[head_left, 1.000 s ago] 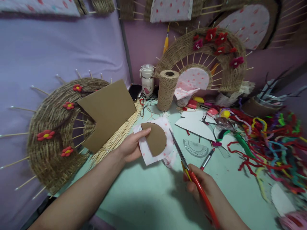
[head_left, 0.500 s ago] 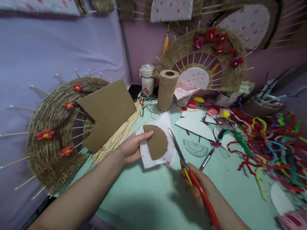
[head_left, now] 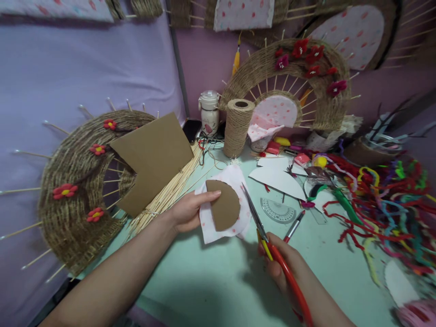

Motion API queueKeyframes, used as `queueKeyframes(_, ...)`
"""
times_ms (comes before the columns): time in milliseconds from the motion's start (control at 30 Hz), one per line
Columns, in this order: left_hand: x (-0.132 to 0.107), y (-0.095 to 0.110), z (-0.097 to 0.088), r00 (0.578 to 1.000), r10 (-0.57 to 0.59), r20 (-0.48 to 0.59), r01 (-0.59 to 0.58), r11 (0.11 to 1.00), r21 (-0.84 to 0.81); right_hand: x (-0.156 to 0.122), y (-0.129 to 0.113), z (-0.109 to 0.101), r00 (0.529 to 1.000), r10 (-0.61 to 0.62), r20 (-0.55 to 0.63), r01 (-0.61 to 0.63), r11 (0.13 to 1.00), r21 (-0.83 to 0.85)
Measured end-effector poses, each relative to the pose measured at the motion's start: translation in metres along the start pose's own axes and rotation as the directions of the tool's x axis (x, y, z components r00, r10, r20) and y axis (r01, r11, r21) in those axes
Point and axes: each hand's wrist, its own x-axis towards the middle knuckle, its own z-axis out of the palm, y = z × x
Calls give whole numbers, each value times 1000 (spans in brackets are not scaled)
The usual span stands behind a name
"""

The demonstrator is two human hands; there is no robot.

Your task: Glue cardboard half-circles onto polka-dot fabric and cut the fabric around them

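Observation:
My left hand (head_left: 190, 211) pinches a brown cardboard half-disc (head_left: 225, 206) against a white cloth with pink dots (head_left: 211, 235), thumb on top and fingers underneath. The cloth lies under the cardboard and sticks out around it on all sides. My right hand (head_left: 281, 261) is closed round the red and yellow handles of a pair of scissors (head_left: 254, 211). Their blades look nearly closed and point up and left, with the tips close to the cloth's right edge. Part of the handles is hidden by my right hand.
A cut cardboard sheet (head_left: 158, 159) rests over thin sticks (head_left: 170, 193) at left, beside a woven fan (head_left: 78, 181). Behind stand a twine spool (head_left: 237, 129) and a bottle (head_left: 209, 113). A protractor (head_left: 277, 210), a pen (head_left: 294, 226) and tangled pipe cleaners (head_left: 384, 213) lie at right.
The cardboard and cloth have shifted slightly to the right and down in my left hand, and their tilt has changed a little. The scissors have stayed nearly in place.

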Motion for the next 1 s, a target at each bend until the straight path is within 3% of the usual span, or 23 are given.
queueKeyframes(167, 0, 3, 2, 999, 35, -4, -35, 999, -21, 1, 3, 0, 999, 27, -32, -27, 1000, 2)
queueKeyframes(400, 3, 6, 12, 966, 241, -98, -242, 970, 2, 1, -6, 2, 994, 43, -102, -45, 999, -20)
queueKeyframes(633, 3, 5, 10, 955, 285, -88, -280, 958, 60, -4, 1, 1, 993, 117, 17, -118, 993, 32)
queueKeyframes(833, 3, 3, 8, 963, 268, -13, -264, 956, 124, -6, 4, 0, 1000, 13, -25, -14, 1000, -16)
queueKeyframes(1000, 3, 2, 8, 968, 251, 4, -248, 954, 170, -7, -2, 0, 998, 59, -9, -59, 998, -2)
